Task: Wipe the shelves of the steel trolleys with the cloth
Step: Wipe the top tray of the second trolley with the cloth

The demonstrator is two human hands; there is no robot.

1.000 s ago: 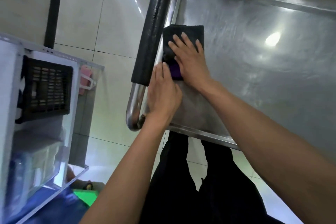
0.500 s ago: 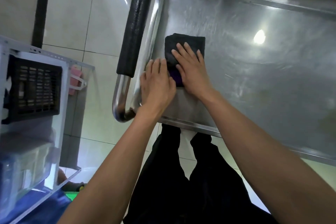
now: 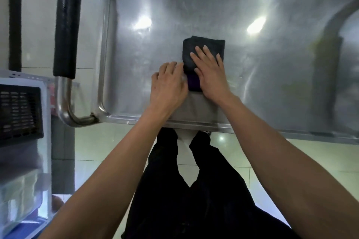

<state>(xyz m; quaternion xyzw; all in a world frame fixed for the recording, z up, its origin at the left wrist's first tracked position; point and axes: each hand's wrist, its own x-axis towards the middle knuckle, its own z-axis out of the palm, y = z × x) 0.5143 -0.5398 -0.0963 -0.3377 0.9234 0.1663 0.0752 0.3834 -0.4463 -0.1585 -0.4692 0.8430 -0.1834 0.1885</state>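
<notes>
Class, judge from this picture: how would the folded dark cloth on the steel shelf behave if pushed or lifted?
The cloth lies folded flat under the right hand, so it is probably soft and would droop if lifted. On the smooth, shiny shelf it likely slides easily. It cannot roll or tip.

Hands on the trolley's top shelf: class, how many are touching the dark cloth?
2. The right hand lies flat on top of the dark cloth; the left hand rests on the steel shelf, fingers meeting the cloth's left edge.
</notes>
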